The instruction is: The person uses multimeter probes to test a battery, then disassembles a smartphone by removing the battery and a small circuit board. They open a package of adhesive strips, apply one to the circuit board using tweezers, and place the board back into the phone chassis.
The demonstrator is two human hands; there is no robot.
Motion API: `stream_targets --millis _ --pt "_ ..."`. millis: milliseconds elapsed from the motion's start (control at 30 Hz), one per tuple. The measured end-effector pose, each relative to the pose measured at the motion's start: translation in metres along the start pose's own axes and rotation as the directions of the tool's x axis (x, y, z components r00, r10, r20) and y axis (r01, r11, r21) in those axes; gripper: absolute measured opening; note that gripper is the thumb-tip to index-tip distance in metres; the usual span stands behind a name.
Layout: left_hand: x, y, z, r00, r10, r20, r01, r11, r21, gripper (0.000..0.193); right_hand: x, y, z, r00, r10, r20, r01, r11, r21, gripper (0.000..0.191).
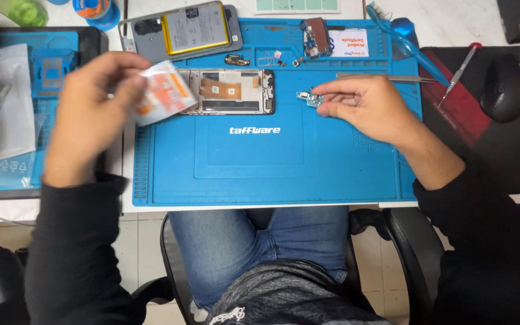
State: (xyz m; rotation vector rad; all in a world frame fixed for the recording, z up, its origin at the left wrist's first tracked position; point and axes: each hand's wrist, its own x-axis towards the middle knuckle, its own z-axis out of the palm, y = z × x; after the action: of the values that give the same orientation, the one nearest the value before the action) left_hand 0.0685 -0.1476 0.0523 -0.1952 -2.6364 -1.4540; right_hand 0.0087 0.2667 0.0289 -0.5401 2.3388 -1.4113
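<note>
Blue work mat (260,168): lying across the middle of the frame on the white tabletop (452,24), carrying most of the parts I am handling.

Phone rear housing with yellow-edged battery (182,30): resting at the upper centre, half on the mat's top edge.

Opened phone frame (230,91): lying flat just above the mat's centre, copper-coloured patch showing inside, its left end covered by the packet in my left hand.

Left hand (91,114): hovering at the left of the frame, over the mat's left edge, thumb and fingers closing on a small white-and-orange packet (164,93), which is tilting and blurring slightly.

Right hand (368,105): resting on the mat at centre right, fingers curling inward, fingertips pinching a small green circuit board (309,98) that is sitting just to the right of the phone frame.

Tweezers (386,77): lying just above my right hand, touching the mat.

Larger circuit board (315,36): lying at the upper centre-right of the mat.

Small loose metal parts (237,59): scattering between the housing and the frame.
</note>
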Motion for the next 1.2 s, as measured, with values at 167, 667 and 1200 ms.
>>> stream_targets --millis 167,667,1200 --pt "-0.008 -0.007 -0.011 0.982 -0.158 -0.107 0.177 0.965 0.194 0.013 -0.001 0.004 -0.001 0.984 -0.173 0.034 0.176 0.947 -0.27 0.027" --pt "-0.011 0.008 -0.016 0.973 0.177 -0.149 -0.095 0.894 0.439 0.017 -0.001 0.002 0.0 0.991 -0.104 0.082 0.124 0.942 -0.311 0.027" --pt "-0.031 -0.042 -0.016 0.983 0.005 -0.181 -0.036 0.985 -0.169 0.038 0.0 0.001 -0.001 0.985 -0.139 0.101 0.167 0.913 -0.372 0.028"
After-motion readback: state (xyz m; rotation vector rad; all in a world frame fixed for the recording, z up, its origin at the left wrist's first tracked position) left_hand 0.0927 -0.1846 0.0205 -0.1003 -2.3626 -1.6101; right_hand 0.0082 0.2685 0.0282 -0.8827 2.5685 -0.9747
